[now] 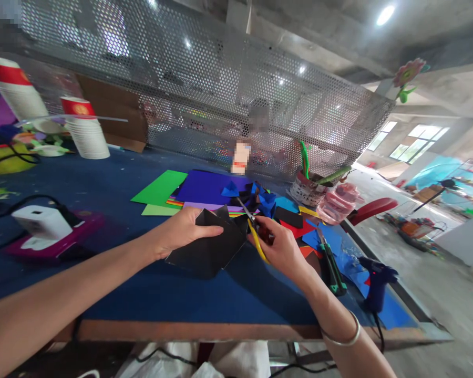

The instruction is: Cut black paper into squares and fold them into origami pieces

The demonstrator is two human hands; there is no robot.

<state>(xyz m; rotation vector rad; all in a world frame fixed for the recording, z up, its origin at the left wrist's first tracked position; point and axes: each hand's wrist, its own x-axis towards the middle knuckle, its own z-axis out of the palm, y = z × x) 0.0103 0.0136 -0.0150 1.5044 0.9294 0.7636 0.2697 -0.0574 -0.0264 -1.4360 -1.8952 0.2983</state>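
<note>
Black paper (pixel 211 249), with folded or layered edges, is pinched between the thumb and fingers of my left hand (pixel 193 226) above the blue table. My right hand (pixel 278 244) grips a pair of scissors (pixel 256 236) with yellow and dark handles. Their blades (pixel 244 207) point up and away, beside the right edge of the black paper; whether they touch it I cannot tell. Just beyond my hands lie blue paper scraps (pixel 266 202) and a stack of coloured sheets topped by a dark blue sheet (pixel 208 186) and a green one (pixel 161 188).
A box cutter (pixel 331 265) and a dark blue glue gun (pixel 378 286) lie at the right among paper pieces. Left are a purple power strip (pixel 82 228), a white charger (pixel 41 226) and stacked paper cups (pixel 86 134). A perforated metal screen (pixel 205 100) stands behind the table.
</note>
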